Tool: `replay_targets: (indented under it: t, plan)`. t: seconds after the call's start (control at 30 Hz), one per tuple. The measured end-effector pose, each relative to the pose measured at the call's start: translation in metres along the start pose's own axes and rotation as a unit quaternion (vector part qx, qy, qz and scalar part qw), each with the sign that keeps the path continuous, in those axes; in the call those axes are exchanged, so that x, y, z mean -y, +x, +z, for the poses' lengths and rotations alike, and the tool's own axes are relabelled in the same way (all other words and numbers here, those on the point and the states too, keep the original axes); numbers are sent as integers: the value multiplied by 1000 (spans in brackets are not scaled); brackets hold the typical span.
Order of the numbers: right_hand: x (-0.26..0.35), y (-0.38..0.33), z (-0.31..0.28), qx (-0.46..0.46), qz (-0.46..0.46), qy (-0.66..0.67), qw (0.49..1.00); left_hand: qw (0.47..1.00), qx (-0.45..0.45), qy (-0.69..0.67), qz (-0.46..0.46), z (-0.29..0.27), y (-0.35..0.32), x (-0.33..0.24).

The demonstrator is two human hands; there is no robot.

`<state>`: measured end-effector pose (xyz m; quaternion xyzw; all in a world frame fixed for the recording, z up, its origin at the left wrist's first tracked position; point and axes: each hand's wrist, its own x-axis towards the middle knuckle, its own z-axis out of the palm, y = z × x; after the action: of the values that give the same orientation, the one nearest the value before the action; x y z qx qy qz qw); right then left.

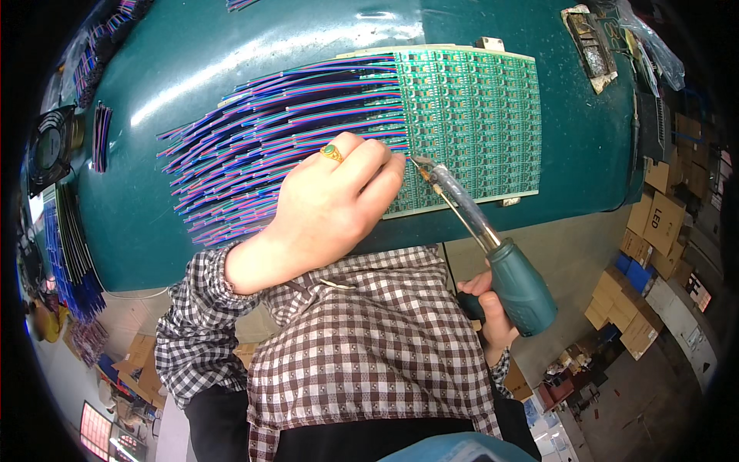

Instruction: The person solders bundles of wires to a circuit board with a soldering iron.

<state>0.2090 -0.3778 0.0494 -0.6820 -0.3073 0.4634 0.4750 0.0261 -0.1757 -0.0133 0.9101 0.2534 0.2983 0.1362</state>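
Observation:
A sheet of green circuit boards (473, 123) lies on the green tabletop. Strips of multicoloured flat wire (292, 104) run leftward from its left part in rows. My left hand (331, 200), wearing a ring with a green stone (332, 152), is pinched around the end of a wire strip over the board; the fingertips are partly hidden. In my right hand (496, 316) is a soldering iron (523, 289) with a green handle, gripped from below. Its long metal shaft slants up leftward, and the tip meets the board beside my left fingertips.
A dark fan (51, 150) stands at the far left, near more bundled wires (73, 254). At the back right lies a stained metal tray (589, 46). Cardboard boxes (658, 223) are stacked beyond the table's right side. A checked apron (369, 339) reaches the table's front edge.

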Motion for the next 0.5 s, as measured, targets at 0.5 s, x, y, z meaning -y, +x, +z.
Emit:
replay_targets:
  t: [0.5]
  plan:
    - [-2,0,-4,31,0,-6,1000,1000,-5,9,-6,1,0,-1]
